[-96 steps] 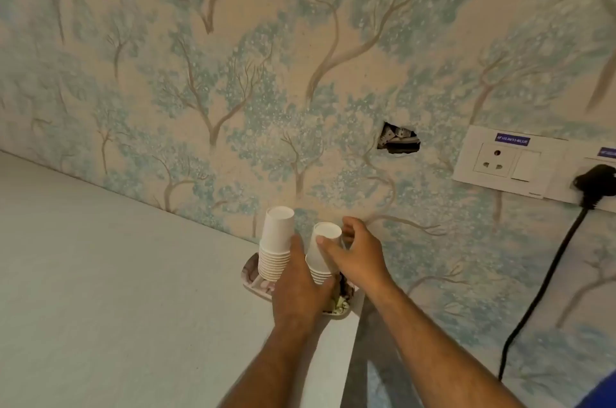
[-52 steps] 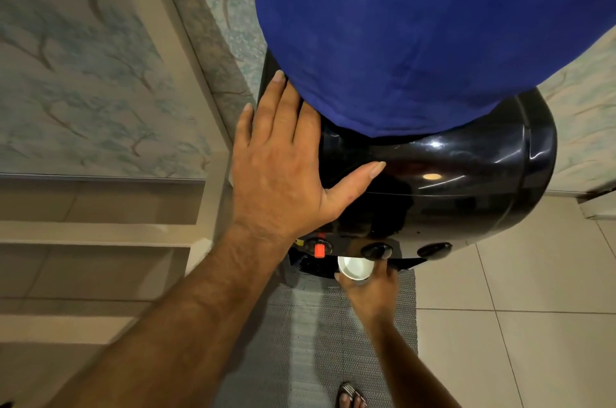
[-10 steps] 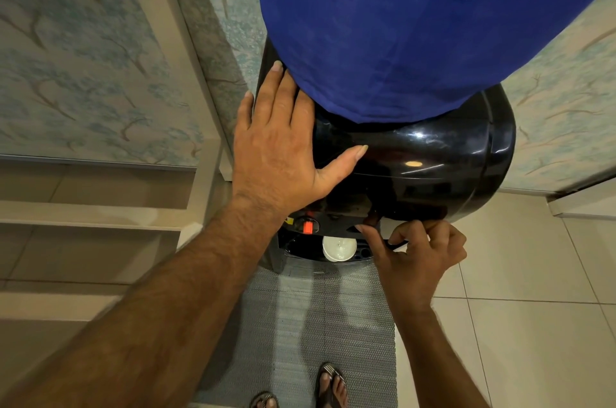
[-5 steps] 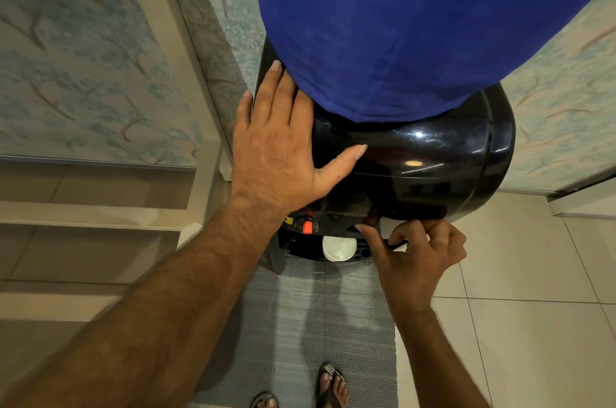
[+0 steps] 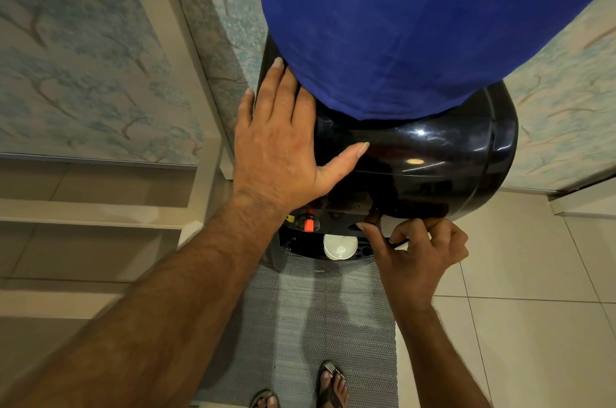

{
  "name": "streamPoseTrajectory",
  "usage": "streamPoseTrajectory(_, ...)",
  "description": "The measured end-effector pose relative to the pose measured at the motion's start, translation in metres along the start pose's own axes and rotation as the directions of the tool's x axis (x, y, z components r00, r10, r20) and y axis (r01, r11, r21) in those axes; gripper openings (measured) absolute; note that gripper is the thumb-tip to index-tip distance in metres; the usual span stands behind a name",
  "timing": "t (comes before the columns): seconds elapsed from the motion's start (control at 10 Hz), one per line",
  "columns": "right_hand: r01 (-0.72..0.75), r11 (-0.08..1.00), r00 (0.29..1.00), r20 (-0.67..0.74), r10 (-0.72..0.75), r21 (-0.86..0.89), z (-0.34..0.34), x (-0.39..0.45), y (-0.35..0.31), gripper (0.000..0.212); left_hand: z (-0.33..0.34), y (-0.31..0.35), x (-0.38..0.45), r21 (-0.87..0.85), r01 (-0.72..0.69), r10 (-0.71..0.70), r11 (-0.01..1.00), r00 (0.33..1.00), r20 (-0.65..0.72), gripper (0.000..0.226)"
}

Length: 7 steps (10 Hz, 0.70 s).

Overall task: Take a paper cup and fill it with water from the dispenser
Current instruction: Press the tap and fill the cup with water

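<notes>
A white paper cup (image 5: 340, 247) stands on the drip tray of the black water dispenser (image 5: 433, 160), seen from above, under the taps. A blue cloth (image 5: 416, 17) covers the bottle on top. My left hand (image 5: 283, 140) lies flat, fingers spread, on the dispenser's top left shoulder. My right hand (image 5: 420, 251) is curled at the dispenser's front, just right of the cup, its fingers closed around a dark tap lever; the thumb points toward the cup. A red tap (image 5: 309, 224) shows left of the cup. I cannot tell how much water the cup holds.
A grey mat (image 5: 326, 317) lies on the tiled floor (image 5: 533, 291) before the dispenser, with my sandalled feet (image 5: 330, 384) at its near edge. Beige shelves (image 5: 93, 217) and a tree-patterned wall (image 5: 83, 57) stand to the left.
Nothing has visibly moved in the last second. Earlier I took the cup from a stack, then held it under the taps with my right hand; now it stands alone.
</notes>
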State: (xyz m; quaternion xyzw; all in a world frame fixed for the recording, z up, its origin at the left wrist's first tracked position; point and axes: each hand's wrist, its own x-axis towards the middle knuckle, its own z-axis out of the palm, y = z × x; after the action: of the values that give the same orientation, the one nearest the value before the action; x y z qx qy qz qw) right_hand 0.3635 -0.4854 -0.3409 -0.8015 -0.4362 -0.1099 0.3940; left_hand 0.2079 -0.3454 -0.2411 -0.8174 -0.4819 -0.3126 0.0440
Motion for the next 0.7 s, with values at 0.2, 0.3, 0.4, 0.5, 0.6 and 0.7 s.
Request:
streamPoseTrajectory(0.2, -0.013, 1.0, 1.0, 0.012, 0.013, 0.0, -0.001, 0.0, -0.001, 0.049, 0.0, 0.0, 0.0, -0.008, -0.007, 0.007, 1.0, 1.0, -0.006, 0.098)
streamPoseTrajectory(0.3, -0.011, 1.0, 1.0, 0.01, 0.011, 0.0, -0.001, -0.001, 0.0, 0.049, 0.0, 0.0, 0.0, -0.011, -0.009, 0.009, 1.0, 1.0, -0.002, 0.098)
streamPoseTrajectory(0.4, -0.007, 1.0, 1.0, 0.012, 0.007, 0.001, 0.0, -0.002, 0.001, 0.048, 0.0, 0.0, 0.0, -0.01, -0.004, 0.004, 1.0, 1.0, 0.007, 0.099)
streamPoseTrajectory(0.5, 0.006, 1.0, 1.0, 0.011, -0.005, -0.004, -0.001, -0.003, 0.001, 0.048, -0.001, 0.0, 0.001, -0.011, -0.003, 0.003, 1.0, 1.0, 0.008, 0.099)
streamPoseTrajectory(0.6, 0.016, 1.0, 1.0, 0.022, -0.016, -0.004, -0.003, -0.005, 0.004, 0.048, 0.0, 0.0, 0.001, -0.014, -0.005, 0.005, 1.0, 1.0, 0.009, 0.099)
streamPoseTrajectory(0.7, 0.024, 1.0, 0.999, 0.037, -0.023, -0.013, -0.005, -0.011, 0.006, 0.049, 0.0, 0.0, 0.0, -0.011, -0.002, 0.002, 1.0, 1.0, 0.013, 0.099)
